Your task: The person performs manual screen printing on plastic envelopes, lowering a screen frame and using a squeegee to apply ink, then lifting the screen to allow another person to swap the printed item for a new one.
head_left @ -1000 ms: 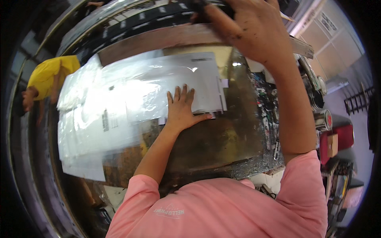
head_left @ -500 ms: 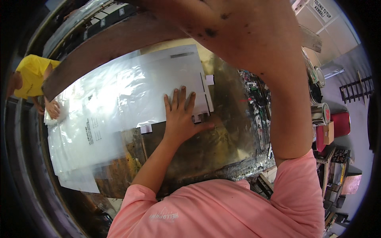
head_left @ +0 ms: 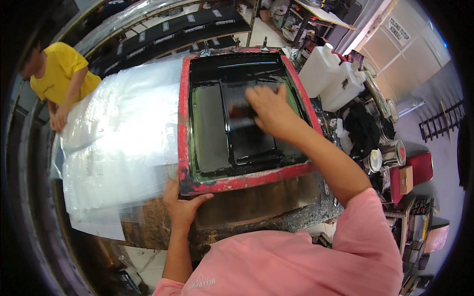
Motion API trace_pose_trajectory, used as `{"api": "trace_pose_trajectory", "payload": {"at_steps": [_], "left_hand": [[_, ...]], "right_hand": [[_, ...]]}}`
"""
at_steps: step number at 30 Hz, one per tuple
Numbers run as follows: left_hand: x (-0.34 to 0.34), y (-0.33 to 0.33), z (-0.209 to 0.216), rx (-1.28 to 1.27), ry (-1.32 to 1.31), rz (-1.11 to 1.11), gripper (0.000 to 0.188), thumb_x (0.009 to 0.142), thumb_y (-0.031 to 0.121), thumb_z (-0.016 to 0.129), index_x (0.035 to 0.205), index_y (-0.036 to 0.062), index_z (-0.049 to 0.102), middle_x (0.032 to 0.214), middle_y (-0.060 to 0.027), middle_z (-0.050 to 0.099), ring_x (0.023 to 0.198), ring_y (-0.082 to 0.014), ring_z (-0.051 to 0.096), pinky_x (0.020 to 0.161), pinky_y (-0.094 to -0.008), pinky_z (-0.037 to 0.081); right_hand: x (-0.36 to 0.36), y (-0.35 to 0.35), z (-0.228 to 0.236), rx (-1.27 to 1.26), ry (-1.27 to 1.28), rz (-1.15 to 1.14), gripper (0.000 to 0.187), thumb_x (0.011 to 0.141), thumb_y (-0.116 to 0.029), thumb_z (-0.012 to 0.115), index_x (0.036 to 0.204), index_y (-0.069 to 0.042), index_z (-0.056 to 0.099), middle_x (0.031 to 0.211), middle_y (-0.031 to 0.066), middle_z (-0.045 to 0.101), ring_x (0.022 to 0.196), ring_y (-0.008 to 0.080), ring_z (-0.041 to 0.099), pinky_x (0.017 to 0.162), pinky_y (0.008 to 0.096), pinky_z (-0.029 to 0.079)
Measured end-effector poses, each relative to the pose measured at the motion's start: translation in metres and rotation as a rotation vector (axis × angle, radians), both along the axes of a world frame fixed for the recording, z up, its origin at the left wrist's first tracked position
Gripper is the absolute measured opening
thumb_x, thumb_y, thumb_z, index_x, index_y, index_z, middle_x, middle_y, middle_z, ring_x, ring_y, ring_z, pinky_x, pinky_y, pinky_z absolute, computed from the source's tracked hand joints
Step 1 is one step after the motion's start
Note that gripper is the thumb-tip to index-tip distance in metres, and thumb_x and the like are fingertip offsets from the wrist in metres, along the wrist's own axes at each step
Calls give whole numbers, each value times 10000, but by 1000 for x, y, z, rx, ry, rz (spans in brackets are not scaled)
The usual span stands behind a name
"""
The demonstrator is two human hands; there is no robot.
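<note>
A screen printing frame with worn red borders lies flat on the work table, black ink spread over its mesh. My right hand is closed on a squeegee over the middle of the mesh; both are smeared by motion. At the frame's near left corner, my left hand grips the edge, thumb along the near side and fingers by the left side. Left of the frame spreads a pile of clear plastic sheets, partly overlapping. Whatever lies beneath the frame is hidden.
A person in a yellow shirt stands at the left, hands by the sheets. White jerrycans, paint cans and a black cloth crowd the right side. Behind is a rack of black printed pieces.
The raised frame has come down flat onto the table. My right hand has dropped from high up to the mesh with the squeegee. My left hand has left the sheet for the frame's corner.
</note>
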State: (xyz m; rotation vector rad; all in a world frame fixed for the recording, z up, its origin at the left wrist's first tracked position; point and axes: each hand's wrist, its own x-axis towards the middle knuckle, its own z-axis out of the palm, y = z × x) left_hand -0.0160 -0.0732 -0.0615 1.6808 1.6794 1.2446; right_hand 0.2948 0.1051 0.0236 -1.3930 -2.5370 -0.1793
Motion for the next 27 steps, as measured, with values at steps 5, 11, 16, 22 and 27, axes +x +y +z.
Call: {"api": "trace_pose_trajectory", "payload": {"at_steps": [5,11,16,22,27], "left_hand": [[-2,-2,-12,-181,387,4,1049,468,385,1048,1366,-11,678,913,-96,581,871,-279,587,801,-400,504],[-3,-2,-18,-129,409,-26,1033,483,485,1011,1345,10,699,858,-101,537,795,-291,548,720,-426,472],[-3,-9,-18,-141,414,1,1000,503,511,1005,1319,11,715,848,-93,541,788,-297,553,723,-430,483],[-3,-5,-18,-125,319,18,968,508,472,1022,1319,33,724,901,-97,609,874,-296,610,782,-425,512],[-5,-3,-9,8,142,0,972,578,436,1028,1401,50,683,1039,-98,692,894,-257,634,832,-413,531]], "right_hand": [[-12,144,-71,315,-47,-163,534,741,-72,808,1204,-107,544,1113,75,610,1124,278,619,994,568,366],[-19,149,-84,291,-102,-155,348,814,-70,736,1109,-116,557,1047,46,624,1052,274,654,935,536,405],[-28,24,-73,130,-65,-74,226,875,-32,631,1074,-108,554,1032,59,614,1010,280,628,940,548,404],[-29,-99,-49,-68,-115,-98,284,857,-61,674,1122,-105,579,1040,62,615,1048,277,625,930,530,406],[-26,-114,2,-119,11,-88,464,861,-344,790,1166,-60,585,1125,122,610,1118,330,589,965,542,375]]}}
